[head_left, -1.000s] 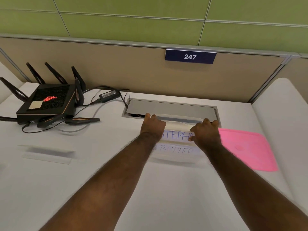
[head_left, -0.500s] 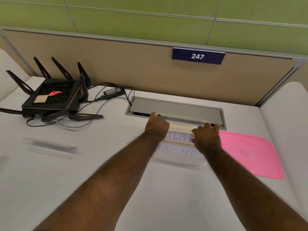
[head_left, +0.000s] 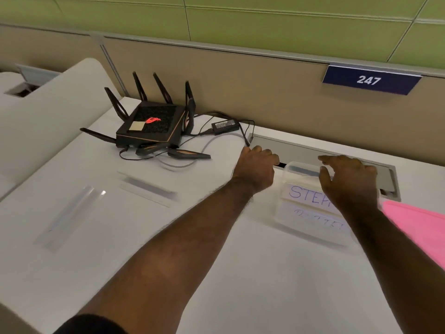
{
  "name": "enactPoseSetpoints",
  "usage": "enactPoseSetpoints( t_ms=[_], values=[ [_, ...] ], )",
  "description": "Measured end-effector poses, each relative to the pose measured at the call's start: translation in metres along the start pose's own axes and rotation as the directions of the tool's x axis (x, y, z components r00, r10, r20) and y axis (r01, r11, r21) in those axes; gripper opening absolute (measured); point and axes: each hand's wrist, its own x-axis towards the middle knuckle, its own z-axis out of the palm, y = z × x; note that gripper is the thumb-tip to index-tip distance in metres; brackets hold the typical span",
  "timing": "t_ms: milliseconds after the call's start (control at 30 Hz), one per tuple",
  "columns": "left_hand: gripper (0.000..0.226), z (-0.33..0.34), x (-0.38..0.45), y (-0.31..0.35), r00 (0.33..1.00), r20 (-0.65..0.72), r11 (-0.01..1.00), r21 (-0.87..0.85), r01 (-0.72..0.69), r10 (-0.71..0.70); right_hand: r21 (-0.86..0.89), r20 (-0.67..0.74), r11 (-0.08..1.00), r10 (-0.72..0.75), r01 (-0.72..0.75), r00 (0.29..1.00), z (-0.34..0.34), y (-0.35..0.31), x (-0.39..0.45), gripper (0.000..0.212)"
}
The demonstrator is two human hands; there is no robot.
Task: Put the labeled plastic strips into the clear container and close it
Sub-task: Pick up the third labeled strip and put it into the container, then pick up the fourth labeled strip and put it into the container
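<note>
The strips are thin clear plastic, judged very light, slightly springy and slick on the smooth counter. 2 are seen loose on it, well to the left of the container: 1 near the router, the other further left and nearer the camera, catching a glint. Lying flat, each is best taken by a long edge or an end, probably after being slid or tipped up with a fingertip, since little is offered for a pinch from above. Their labels cannot be read; both are blurred.

The container is a clear, thin-walled tub, judged light and easily pushed about, standing open against the grey cable hatch. Handwritten strips are seen through its near wall, 1 reading "STEP…", the lower one illegible. The pink lid lies just right of it, flat on the counter and partly hidden by the right forearm; it looks flexible and would be pressed down round the rim.

The left hand is loosely curled at the container's left end, knuckles up; whether it touches the wall cannot be told. The right hand is spread half open over the right part of the rim, fingers forward, nothing visibly held.
</note>
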Motion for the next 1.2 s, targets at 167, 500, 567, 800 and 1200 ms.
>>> enactPoseSetpoints(
  t_ms=[167,500,567,800,1200],
  values=[
    [0.033,-0.023,-0.027,-0.074,0.992,0.029,0.992,0.048,0.118,-0.120,0.055,-0.008,0.993,-0.103,0.103,0.995,0.005,-0.073,0.011,0.030],
    [0.036,-0.046,-0.117,-0.235,0.848,0.183,0.866,0.171,0.471,-0.497,0.125,0.122,0.934,-0.349,0.334,0.929,0.059,-0.226,0.000,0.029],
    [0.038,-0.044,-0.140,-0.263,0.795,0.212,0.823,0.177,0.540,-0.568,0.148,0.177,0.924,-0.375,0.352,0.910,0.074,-0.256,-0.008,0.030],
    [0.044,-0.028,-0.189,-0.320,0.731,0.227,0.765,0.242,0.597,-0.643,0.225,0.507,0.918,-0.396,0.326,0.765,0.122,-0.327,-0.038,0.046],
    [0.023,-0.006,-0.183,-0.330,0.354,0.481,0.016,-0.576,0.818,-0.802,0.314,0.453,0.912,-0.387,0.263,0.803,0.155,-0.350,-0.059,0.036]
  ],
)
